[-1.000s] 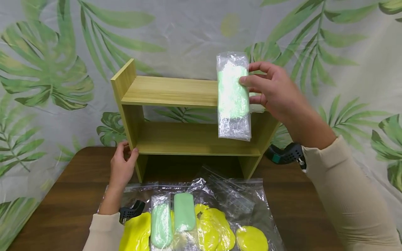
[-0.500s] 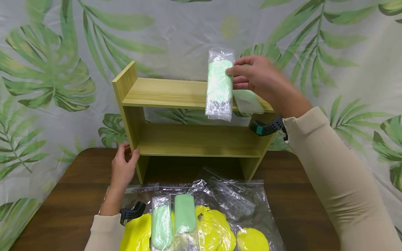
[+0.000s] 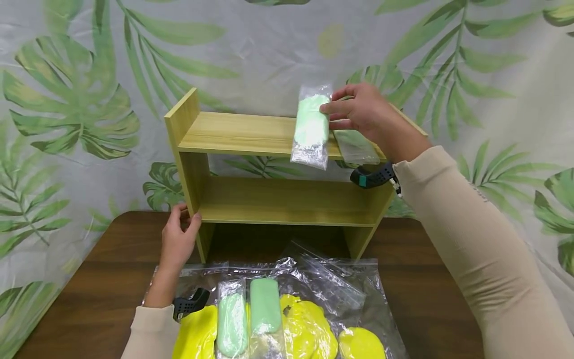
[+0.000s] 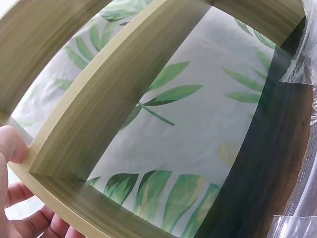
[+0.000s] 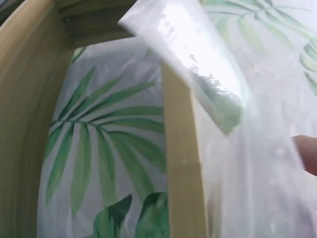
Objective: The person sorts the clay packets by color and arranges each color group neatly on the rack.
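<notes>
Pinching the green pack (image 3: 311, 122) by its long edge, my right hand (image 3: 358, 112) has the thumb on its face and the other fingers partly hidden at its side. The pack is up in front of the shelf's top board, a little tilted; I can't tell whether it touches the wood. I judge it light, the slab inside soft enough to dent under a hard squeeze, the shiny film slick and loose. A flat, gentle hold over the filled middle should serve better than one on the limp ends, where the film would slip or crumple.

My left hand (image 3: 179, 237) grips the left side panel of the shelf (image 3: 287, 199), thumb on the front edge, fingers round the outside. That wood looks stiff and steady.

A pale bag (image 3: 356, 147) hangs over the top board's front edge, just below my right hand; whether my fingers also hold it, I can't tell. It and the raised end panels are what crowd this side.

On the table (image 3: 430, 279), before the shelf, two green slabs (image 3: 265, 306) and yellow pieces (image 3: 309, 326) lie among clear bags (image 3: 367, 294).
</notes>
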Tool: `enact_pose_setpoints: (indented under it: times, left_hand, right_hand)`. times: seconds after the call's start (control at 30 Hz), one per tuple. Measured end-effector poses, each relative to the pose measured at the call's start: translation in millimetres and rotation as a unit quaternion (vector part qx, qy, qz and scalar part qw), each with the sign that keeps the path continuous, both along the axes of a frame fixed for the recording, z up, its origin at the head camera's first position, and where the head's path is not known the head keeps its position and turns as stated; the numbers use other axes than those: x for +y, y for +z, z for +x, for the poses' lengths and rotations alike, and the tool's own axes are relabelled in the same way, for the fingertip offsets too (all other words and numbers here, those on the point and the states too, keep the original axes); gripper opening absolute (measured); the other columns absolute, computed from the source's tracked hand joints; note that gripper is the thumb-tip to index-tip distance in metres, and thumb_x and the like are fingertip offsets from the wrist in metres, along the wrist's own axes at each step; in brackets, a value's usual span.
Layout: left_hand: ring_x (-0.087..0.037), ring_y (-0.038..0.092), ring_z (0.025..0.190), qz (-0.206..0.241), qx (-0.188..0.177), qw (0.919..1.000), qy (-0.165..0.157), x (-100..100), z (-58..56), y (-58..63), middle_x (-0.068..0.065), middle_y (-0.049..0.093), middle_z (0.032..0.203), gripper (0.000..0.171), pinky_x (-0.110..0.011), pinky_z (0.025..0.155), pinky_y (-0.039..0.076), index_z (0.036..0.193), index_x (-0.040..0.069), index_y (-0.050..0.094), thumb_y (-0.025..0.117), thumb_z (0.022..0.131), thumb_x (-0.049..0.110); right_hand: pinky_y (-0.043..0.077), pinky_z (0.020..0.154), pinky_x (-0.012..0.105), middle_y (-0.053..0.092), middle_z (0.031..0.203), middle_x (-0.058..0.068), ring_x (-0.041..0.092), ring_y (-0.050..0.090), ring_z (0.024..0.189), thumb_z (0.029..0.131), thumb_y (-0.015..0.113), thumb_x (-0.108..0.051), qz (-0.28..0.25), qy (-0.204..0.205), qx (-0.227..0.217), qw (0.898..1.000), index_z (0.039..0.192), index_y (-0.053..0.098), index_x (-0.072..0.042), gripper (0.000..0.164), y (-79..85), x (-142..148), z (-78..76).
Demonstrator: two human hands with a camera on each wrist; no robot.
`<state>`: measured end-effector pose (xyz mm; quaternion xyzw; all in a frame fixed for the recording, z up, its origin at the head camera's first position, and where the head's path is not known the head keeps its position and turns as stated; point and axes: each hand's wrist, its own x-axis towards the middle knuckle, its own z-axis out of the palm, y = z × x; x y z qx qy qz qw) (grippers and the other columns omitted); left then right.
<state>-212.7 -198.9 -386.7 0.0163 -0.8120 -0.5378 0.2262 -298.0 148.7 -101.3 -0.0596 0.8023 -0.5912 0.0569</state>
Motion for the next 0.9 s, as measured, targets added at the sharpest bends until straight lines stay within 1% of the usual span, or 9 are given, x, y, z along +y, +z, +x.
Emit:
enact_pose_setpoints:
  times: [0.2,0.27,0.33,0.37,0.43,0.57,0.63,0.73,0.9]
  left_hand:
    - [-0.018,0.05,0.096,-0.003,-0.002,1.0,0.003,-0.5,-1.0,2.6,-0.017,0.057,0.119,0.039,-0.015,0.069,0.04,0.13,0.004,0.047,0.051,0.099,0.028]
    - [-0.02,0.051,0.096,-0.006,-0.006,0.9999,0.006,0.3,-1.3,2.4,-0.017,0.057,0.118,0.039,-0.015,0.069,0.04,0.13,0.004,0.047,0.051,0.099,0.028]
    - [-0.021,0.051,0.097,-0.009,-0.009,0.9999,0.007,1.2,-2.3,1.7,-0.017,0.057,0.119,0.04,-0.016,0.07,0.04,0.13,0.004,0.047,0.051,0.099,0.028]
    - [-0.022,0.052,0.097,-0.01,-0.01,0.9999,0.008,1.7,-2.9,1.2,-0.017,0.057,0.119,0.04,-0.016,0.07,0.04,0.13,0.004,0.046,0.051,0.099,0.029]
    - [-0.022,0.052,0.098,-0.01,-0.012,0.9999,0.006,2.8,-4.0,0.8,-0.018,0.057,0.12,0.04,-0.015,0.071,0.04,0.13,0.004,0.046,0.051,0.099,0.028]
    - [-0.022,0.052,0.099,-0.005,-0.01,0.9999,-0.001,4.6,-5.6,0.3,-0.018,0.056,0.12,0.041,-0.013,0.072,0.038,0.13,0.003,0.046,0.051,0.099,0.028]
    - [-0.021,0.051,0.099,-0.003,-0.009,1.0,-0.004,5.6,-5.9,0.5,-0.018,0.056,0.12,0.041,-0.013,0.072,0.038,0.13,0.003,0.045,0.051,0.099,0.028]
    - [-0.02,0.051,0.098,-0.001,-0.01,0.9999,-0.004,6.6,-6.1,0.3,-0.018,0.056,0.12,0.04,-0.013,0.072,0.038,0.13,0.003,0.046,0.051,0.099,0.028]
    - [-0.02,0.05,0.096,-0.001,-0.006,1.0,-0.003,6.5,-6.9,-0.1,-0.018,0.057,0.118,0.04,-0.013,0.071,0.038,0.13,0.003,0.047,0.051,0.098,0.027]
  right_hand:
    - [0.051,0.088,0.032,0.047,0.13,0.008,0.026,0.057,0.108,0.085,0.074,-0.013,0.025,-0.021,-0.002,0.999,0.13,0.046,-0.001,0.055,-2.0,-7.4,-7.2]
    - [0.05,0.089,0.03,0.048,0.131,0.007,0.024,0.056,0.108,0.085,0.074,-0.019,0.067,-0.028,0.006,0.997,0.132,0.048,-0.003,0.056,-2.6,-8.3,-7.9]
    - [0.048,0.087,0.028,0.049,0.13,0.004,0.021,0.053,0.106,0.086,0.074,-0.026,0.122,-0.033,0.019,0.992,0.133,0.049,-0.005,0.057,-3.0,-8.2,-8.1]
    - [0.046,0.083,0.028,0.049,0.128,0.001,0.019,0.052,0.1,0.086,0.073,-0.029,0.147,-0.035,0.024,0.988,0.133,0.05,-0.007,0.057,-3.0,-7.9,-8.5]
    - [0.04,0.073,0.028,0.049,0.119,-0.001,0.015,0.047,0.081,0.087,0.072,-0.034,0.188,-0.039,0.034,0.981,0.132,0.052,-0.009,0.055,-3.0,-6.8,-9.4]
    - [0.032,0.059,0.028,0.049,0.096,-0.002,0.011,0.028,0.055,0.088,0.071,-0.033,0.214,-0.034,0.042,0.975,0.129,0.054,-0.01,0.05,-3.5,-4.9,-12.1]
    - [0.031,0.056,0.028,0.049,0.081,-0.003,0.01,0.026,0.05,0.088,0.07,-0.032,0.222,-0.028,0.045,0.973,0.127,0.057,-0.009,0.047,-4.1,-4.5,-13.2]
    - [0.03,0.054,0.029,0.041,0.061,-0.004,0.011,0.026,0.048,0.088,0.07,-0.032,0.232,-0.023,0.046,0.971,0.123,0.062,-0.009,0.042,-5.6,-3.7,-14.5]
    - [0.029,0.051,0.029,0.035,0.051,-0.005,0.012,0.025,0.045,0.089,0.069,-0.034,0.243,-0.02,0.031,0.969,0.11,0.069,-0.01,0.032,-7.9,-3.5,-14.6]
